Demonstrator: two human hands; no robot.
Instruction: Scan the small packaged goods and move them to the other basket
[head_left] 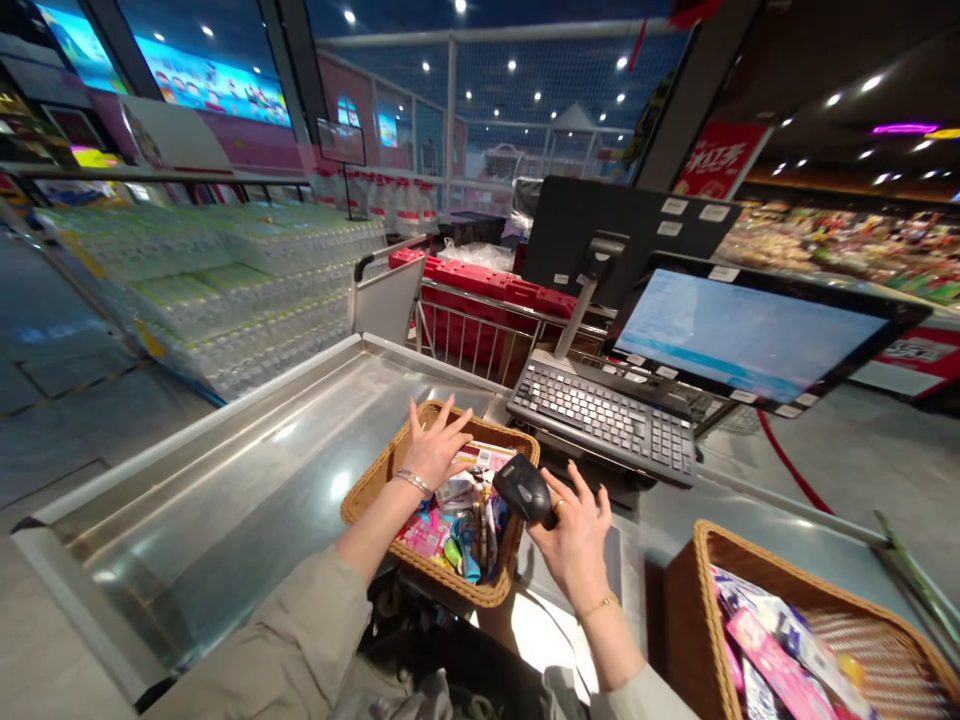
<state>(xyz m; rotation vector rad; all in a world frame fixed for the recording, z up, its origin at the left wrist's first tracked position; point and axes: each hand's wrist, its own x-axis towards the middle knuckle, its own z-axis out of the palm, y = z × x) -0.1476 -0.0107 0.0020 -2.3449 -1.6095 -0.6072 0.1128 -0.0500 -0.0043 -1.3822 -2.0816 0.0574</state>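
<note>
My right hand grips a black handheld barcode scanner over the right side of a wicker basket. Some of its fingers are stretched out past the scanner. Above the basket's far left part is my left hand, its fingers spread; whether the fingertips touch anything inside cannot be told. Small packaged goods fill the basket, among them a pink packet, a blue item and a flat box with a barcode label near the far rim.
A second wicker basket with packaged goods stands at the lower right. Beyond the first basket are a keyboard and a lit monitor. The metal counter has a raised edge on the left. A shopping cart stands behind it.
</note>
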